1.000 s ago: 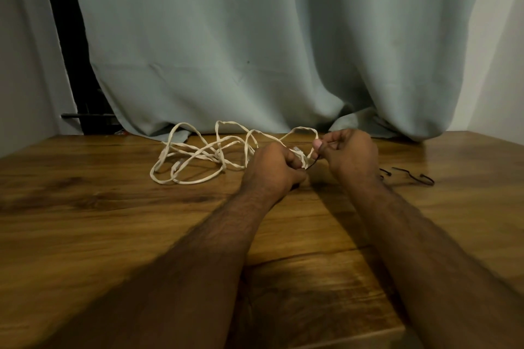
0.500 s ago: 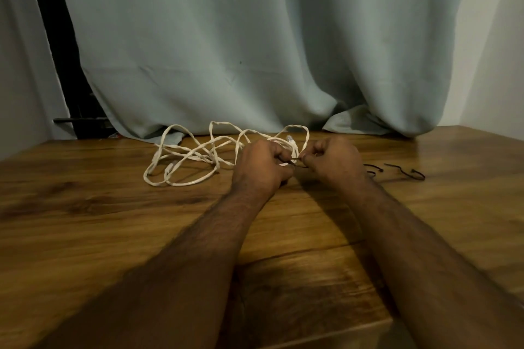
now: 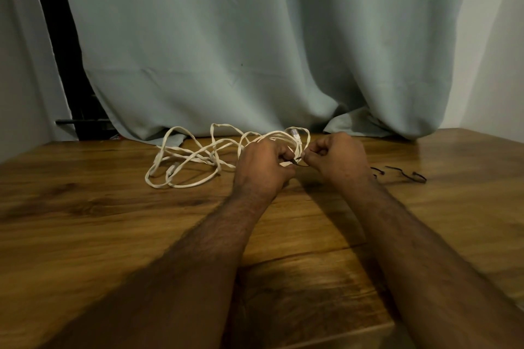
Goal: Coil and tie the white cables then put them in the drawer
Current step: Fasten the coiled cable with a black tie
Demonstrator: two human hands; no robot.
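A long white cable lies in loose tangled loops on the wooden table, near the curtain. My left hand grips a bunched part of the cable, with a clear plug end sticking up above it. My right hand pinches a thin dark tie that runs between the two hands at the bunch. Both fists are close together, nearly touching. No drawer is in view.
Two more dark ties lie on the table right of my right hand. A pale green curtain hangs behind and rests on the table's far edge. A dark bar shows at the back left.
The hands have drawn closer together on the bunch, my right hand now pulling the dark tie. The loose loops on the left have barely shifted.
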